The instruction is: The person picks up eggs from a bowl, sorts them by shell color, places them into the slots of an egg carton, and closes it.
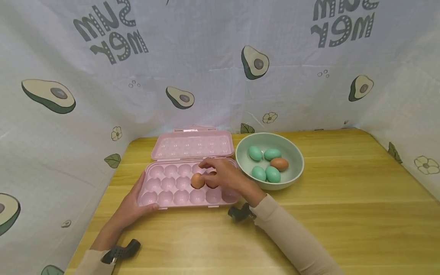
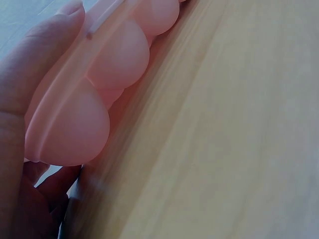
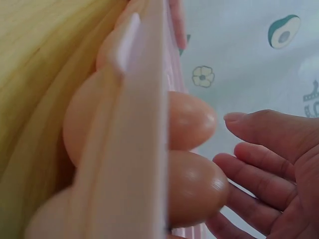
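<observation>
A pink plastic egg carton (image 1: 181, 197) lies on the table, its lid (image 1: 192, 145) folded back. My left hand (image 1: 128, 206) holds the carton's front left corner, with the thumb (image 2: 45, 47) along the front rim and fingers round the side. Two brown eggs sit in the carton's middle row, one egg (image 1: 197, 181) in plain sight and another egg (image 1: 212, 180) partly hidden by my right hand (image 1: 225, 175). In the right wrist view, the right hand's fingers are loosely bent and spread, close to the brown egg (image 3: 197, 189), with nothing held between thumb and fingertips.
Right of the carton stands a pale green bowl (image 1: 298, 168) with several green eggs (image 1: 255, 153) and one brown egg (image 1: 279, 164). Behind the wooden table (image 1: 343, 210) hangs a white curtain (image 1: 213, 68) printed with avocados.
</observation>
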A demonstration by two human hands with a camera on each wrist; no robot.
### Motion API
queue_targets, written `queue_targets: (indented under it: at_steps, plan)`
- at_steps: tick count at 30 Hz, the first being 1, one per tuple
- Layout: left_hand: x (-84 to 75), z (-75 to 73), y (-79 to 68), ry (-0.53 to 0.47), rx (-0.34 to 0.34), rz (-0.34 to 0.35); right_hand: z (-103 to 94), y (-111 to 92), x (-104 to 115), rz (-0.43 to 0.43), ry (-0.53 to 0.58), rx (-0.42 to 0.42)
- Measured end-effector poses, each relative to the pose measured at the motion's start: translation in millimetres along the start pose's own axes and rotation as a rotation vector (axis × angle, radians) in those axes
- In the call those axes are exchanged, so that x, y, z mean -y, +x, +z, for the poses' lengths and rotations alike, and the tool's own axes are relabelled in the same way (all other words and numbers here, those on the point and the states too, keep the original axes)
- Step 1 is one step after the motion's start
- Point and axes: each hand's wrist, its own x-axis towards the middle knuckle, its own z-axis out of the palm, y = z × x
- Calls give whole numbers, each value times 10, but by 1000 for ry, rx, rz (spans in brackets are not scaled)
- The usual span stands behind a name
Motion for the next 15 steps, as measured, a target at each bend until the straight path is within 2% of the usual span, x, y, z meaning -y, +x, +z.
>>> queue_targets:
  at_steps: [3, 8, 15]
  plan:
    - [5, 1, -4, 3, 2, -4, -60, -6, -8, -5, -31, -19]
    - [0, 1, 2, -9, -5, 0, -163, -23, -20, 6, 45, -24]
    - [-3, -2, 12, -14, -7, 8, -294, -51, -47, 17, 59, -55]
